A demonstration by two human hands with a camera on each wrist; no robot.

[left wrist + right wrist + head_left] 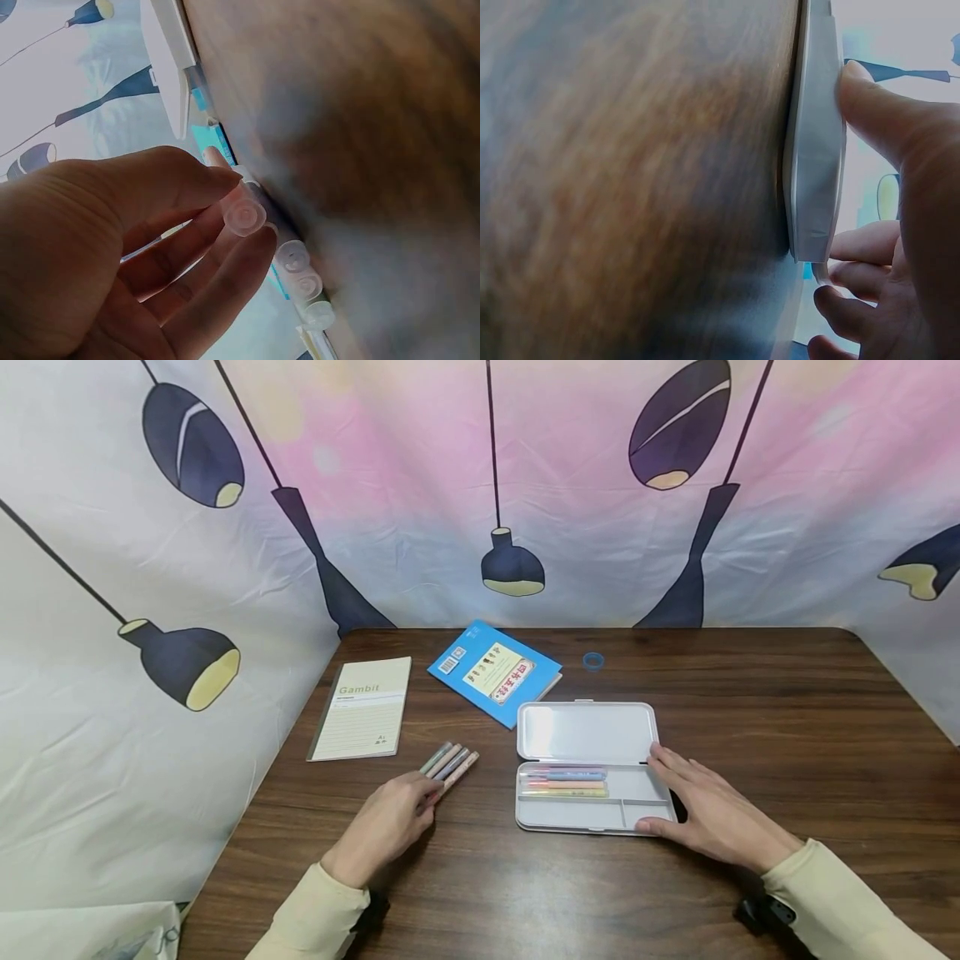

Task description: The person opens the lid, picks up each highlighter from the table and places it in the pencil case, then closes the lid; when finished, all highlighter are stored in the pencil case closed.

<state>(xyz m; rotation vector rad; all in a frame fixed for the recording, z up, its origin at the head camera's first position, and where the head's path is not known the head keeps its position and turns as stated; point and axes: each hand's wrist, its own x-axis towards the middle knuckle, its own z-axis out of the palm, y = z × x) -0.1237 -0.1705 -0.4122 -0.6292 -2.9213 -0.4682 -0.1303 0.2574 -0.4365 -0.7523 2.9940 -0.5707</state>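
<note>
My left hand (386,822) pinches the end of one pale pink pen (245,217) between thumb and fingers. That pen lies at the right side of a row of several pastel pens (442,762) on the table; the others lie loose beside it. To the right is a white pencil case (570,814), lid raised and laid back. Several colored pens (566,782) lie in its upper left compartment. My right hand (708,810) holds the case's right end, thumb on the near rim and fingers by the hinge side. In the right wrist view, the thumb (870,97) touches the rim.
A cream notebook (363,714) lies at the left of the wooden table (787,718). Behind the case is a blue book (468,647), its corner close to the lid. A blue ring (593,661), perhaps tape, lies farther back. A printed cloth (420,485) hangs behind the table.
</note>
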